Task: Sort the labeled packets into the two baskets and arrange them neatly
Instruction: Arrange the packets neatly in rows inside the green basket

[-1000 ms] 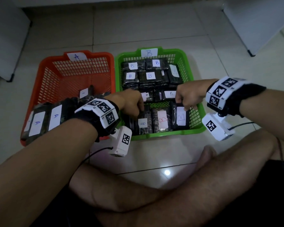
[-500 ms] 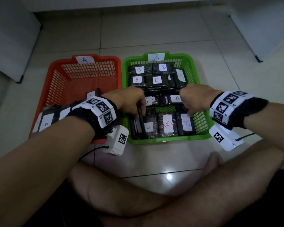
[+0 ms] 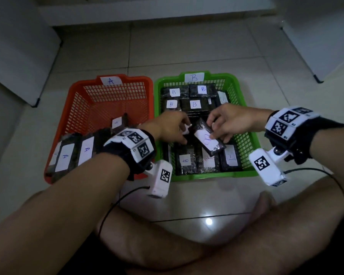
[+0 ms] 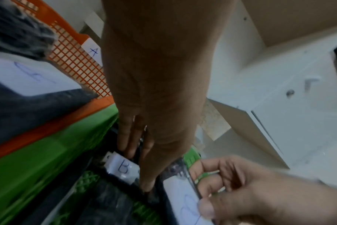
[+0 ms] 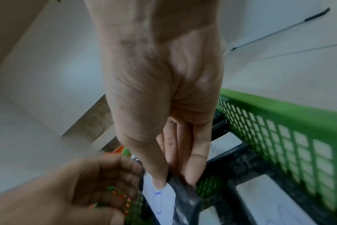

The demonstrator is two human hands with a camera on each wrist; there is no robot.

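Note:
Over the green basket B (image 3: 207, 176), my right hand (image 3: 213, 132) pinches a dark packet (image 3: 209, 141) with a white B label and holds it tilted above the front row. In the right wrist view the thumb and fingers of that hand (image 5: 175, 181) clamp the packet's edge (image 5: 162, 199). Just left of it, my left hand (image 3: 184, 132) reaches into the basket's middle row. In the left wrist view its thumb and fingers (image 4: 137, 167) straddle a small B packet (image 4: 123, 167). The orange basket A (image 3: 72, 100) holds A packets (image 3: 65, 157) at its near end.
B packets fill the back rows (image 3: 195, 104) and the front row (image 3: 186, 160) of the green basket. The orange basket's far half shows bare mesh. Both baskets sit on a tiled floor (image 3: 187, 46), my crossed legs just in front. White furniture stands at left and right.
My right hand has lifted a B packet out of the basket's middle and holds it above the front row. My left hand has shifted right, toward the middle row.

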